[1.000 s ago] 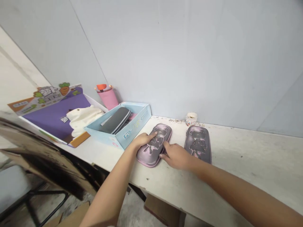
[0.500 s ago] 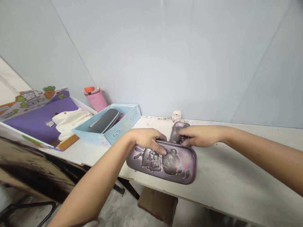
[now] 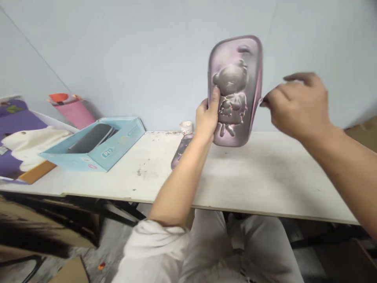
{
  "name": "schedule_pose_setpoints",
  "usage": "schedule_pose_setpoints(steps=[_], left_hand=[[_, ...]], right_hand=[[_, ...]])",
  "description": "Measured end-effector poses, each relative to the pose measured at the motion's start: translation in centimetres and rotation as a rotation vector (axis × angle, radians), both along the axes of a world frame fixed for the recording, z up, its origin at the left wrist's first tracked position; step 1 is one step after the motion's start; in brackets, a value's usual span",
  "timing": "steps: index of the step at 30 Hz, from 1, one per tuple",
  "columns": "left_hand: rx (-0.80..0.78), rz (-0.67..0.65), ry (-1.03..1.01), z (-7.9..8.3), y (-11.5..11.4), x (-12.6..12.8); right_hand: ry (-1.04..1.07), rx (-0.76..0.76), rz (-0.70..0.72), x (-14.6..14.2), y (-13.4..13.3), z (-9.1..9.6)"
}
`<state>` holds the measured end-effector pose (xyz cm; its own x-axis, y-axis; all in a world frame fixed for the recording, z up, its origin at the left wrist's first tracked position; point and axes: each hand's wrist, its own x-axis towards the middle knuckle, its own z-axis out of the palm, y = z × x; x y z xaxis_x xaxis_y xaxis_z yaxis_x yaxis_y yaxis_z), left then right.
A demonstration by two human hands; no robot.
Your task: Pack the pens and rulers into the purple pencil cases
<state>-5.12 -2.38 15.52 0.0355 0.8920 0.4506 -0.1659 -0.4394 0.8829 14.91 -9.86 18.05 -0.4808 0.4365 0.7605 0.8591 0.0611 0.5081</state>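
My left hand (image 3: 206, 118) is shut on a pink-and-grey moulded pencil case (image 3: 235, 94), holding it upright above the table with the thumb across its embossed bear figure. My right hand (image 3: 297, 104) hangs in the air just right of the case, holding nothing, with its fingertips close to the case's edge. A matching pencil case (image 3: 182, 151) lies flat on the white table (image 3: 265, 173), partly hidden behind my left forearm.
A pale blue box (image 3: 97, 151) holds a dark grey pencil case (image 3: 91, 137). Behind it stand a pink cup (image 3: 73, 114) and a small paper cup (image 3: 186, 127). A purple box with white plush (image 3: 26, 147) sits at the far left, against a pale wall.
The pencil case has risen from low over the table to upright in my left hand, showing its embossed face. My right hand has let go and moved right.
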Motion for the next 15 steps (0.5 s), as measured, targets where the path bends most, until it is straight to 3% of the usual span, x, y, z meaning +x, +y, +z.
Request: schedule_pose_setpoints(steps=[4, 6, 9, 12, 15], left_hand=[[-0.491, -0.128, -0.541, -3.0, -0.4, 7.2], [-0.734, -0.186, -0.639, -4.8, -1.1, 9.8], [-0.925, -0.176, -0.615, -7.5, -1.6, 11.6], [-0.929, -0.186, -0.578, -9.7, -1.0, 11.1], [-1.004, -0.233, -0.391, -10.9, -0.5, 10.4]], right_hand=[[-0.029, -0.106, 0.032, -0.9, -2.7, -7.2], [0.05, -0.198, 0.022, -1.6, -3.6, -11.1], [0.263, -0.364, 0.006, -0.8, -4.4, -15.7], [0.592, -0.607, 0.117, 2.2, -4.3, -17.5], [1.263, -0.761, 0.276, 4.8, -3.6, -16.9]])
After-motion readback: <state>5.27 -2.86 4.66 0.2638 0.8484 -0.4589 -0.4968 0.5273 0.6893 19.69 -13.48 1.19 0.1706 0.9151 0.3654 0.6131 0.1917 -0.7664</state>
